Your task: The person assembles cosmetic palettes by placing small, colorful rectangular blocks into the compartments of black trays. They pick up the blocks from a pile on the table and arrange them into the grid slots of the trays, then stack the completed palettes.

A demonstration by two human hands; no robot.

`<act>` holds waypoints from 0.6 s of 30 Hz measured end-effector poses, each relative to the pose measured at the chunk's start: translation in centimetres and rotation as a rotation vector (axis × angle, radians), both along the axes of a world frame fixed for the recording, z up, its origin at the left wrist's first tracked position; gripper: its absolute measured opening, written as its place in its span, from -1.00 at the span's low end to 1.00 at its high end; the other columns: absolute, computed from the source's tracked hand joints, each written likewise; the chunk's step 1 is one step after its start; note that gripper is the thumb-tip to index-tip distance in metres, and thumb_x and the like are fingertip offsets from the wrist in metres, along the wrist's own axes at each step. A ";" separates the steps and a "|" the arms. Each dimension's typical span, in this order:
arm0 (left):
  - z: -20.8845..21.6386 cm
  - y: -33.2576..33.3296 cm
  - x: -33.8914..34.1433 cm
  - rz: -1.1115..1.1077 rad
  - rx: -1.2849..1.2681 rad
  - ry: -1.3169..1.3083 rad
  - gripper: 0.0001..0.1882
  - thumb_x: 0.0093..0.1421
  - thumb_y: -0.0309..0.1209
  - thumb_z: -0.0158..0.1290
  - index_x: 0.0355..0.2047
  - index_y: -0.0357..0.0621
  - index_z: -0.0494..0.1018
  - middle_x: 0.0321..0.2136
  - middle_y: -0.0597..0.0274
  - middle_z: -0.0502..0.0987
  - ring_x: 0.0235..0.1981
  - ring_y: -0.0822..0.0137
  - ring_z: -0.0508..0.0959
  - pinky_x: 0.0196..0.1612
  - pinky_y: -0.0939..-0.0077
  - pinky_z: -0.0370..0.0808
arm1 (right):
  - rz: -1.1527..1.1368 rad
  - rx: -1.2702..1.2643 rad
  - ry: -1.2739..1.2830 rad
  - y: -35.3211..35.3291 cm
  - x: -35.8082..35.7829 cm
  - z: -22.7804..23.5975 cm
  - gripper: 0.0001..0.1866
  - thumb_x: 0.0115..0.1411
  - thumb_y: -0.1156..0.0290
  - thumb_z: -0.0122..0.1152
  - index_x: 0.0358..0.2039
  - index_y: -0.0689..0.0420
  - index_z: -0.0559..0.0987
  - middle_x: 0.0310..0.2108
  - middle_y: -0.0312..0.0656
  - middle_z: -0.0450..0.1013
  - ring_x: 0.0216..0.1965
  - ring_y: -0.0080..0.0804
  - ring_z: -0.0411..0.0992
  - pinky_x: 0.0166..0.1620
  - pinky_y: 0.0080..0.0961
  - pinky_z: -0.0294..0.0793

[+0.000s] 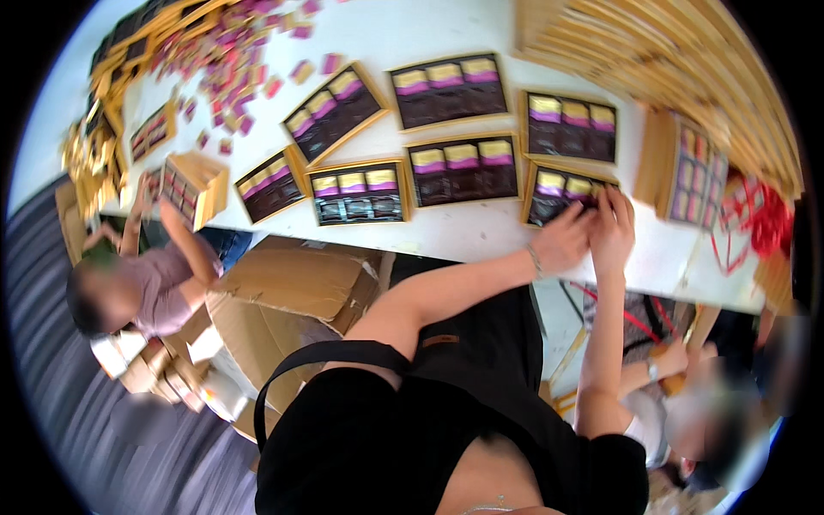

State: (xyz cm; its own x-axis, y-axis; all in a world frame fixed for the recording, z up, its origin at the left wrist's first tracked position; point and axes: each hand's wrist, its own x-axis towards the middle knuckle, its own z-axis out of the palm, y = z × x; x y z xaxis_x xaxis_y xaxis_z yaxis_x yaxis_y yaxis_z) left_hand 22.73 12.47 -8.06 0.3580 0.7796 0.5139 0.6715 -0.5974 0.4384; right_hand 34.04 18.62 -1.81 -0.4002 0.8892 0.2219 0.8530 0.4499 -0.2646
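Both my hands are over a shallow gold-edged box (542,187) with a dark compartment insert, at the table's near edge right of centre. A row of small gold-and-purple wrapped pieces (551,183) lies along its far side. My left hand (562,243) reaches in from the left, fingers bent together over the box's near right part. Beside it, touching, my right hand (613,230) has its fingertips drawn together at the box's right end. Whatever sits between the fingers is hidden. A similar box (570,142) lies just beyond, and another box (462,184) to the left.
More part-filled boxes (357,197) spread leftward; loose wrapped pieces (232,77) are scattered farther back. Stacked boxes (650,163) and red ribbon (760,219) are at right, near rows of gold frames (652,43). A cardboard carton (292,279) stands below the edge. People work at left and right.
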 end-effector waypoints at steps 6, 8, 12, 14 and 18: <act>1.9 -0.5 -0.6 0.048 -0.092 0.007 -0.63 0.07 -0.32 -0.01 -0.15 -0.19 0.56 0.03 0.08 0.50 0.22 0.13 0.35 0.33 -0.16 0.07 | -0.006 -0.162 -0.162 1.1 -2.1 2.6 -0.49 -0.05 0.74 0.06 -0.01 0.28 0.56 0.07 0.00 0.41 0.07 -0.02 0.39 0.11 -0.26 0.42; 5.8 0.3 -5.1 0.067 0.002 -0.051 -0.64 0.05 -0.35 0.03 -0.13 -0.16 0.53 0.00 0.09 0.51 0.16 0.17 0.41 0.31 -0.18 0.12 | -0.053 -0.064 0.012 3.3 -6.0 5.2 -0.59 0.07 0.74 0.07 -0.04 0.22 0.58 0.00 -0.01 0.46 -0.01 -0.05 0.47 -0.01 -0.31 0.50; 10.2 5.1 -26.6 0.377 -0.103 0.003 -0.68 0.02 -0.50 0.03 -0.17 -0.18 0.51 -0.18 0.02 0.54 -0.04 0.07 0.53 0.10 0.03 0.42 | 0.229 -0.167 0.378 10.6 -20.3 6.0 -0.75 0.18 0.61 0.14 -0.11 0.19 0.58 -0.13 -0.04 0.52 -0.12 -0.10 0.51 -0.09 -0.35 0.49; 8.0 7.8 -39.4 0.831 -0.229 0.200 -0.71 0.10 -0.54 -0.03 -0.17 -0.08 0.55 -0.18 0.09 0.59 -0.22 0.04 0.60 -0.22 0.15 0.54 | 0.405 -0.118 0.352 14.5 -28.8 4.1 -0.78 0.20 0.46 0.17 -0.14 0.20 0.57 -0.16 -0.01 0.52 -0.12 0.00 0.48 -0.07 -0.31 0.48; 3.9 9.1 -56.3 1.173 -0.398 0.122 -0.66 0.08 -0.20 0.22 -0.16 -0.03 0.60 -0.20 0.12 0.60 -0.16 0.05 0.58 -0.07 0.20 0.53 | 0.396 0.178 0.212 21.3 -43.5 -3.8 -0.70 0.20 0.38 0.20 -0.06 0.18 0.54 -0.08 -0.01 0.49 -0.04 0.01 0.46 -0.01 -0.21 0.48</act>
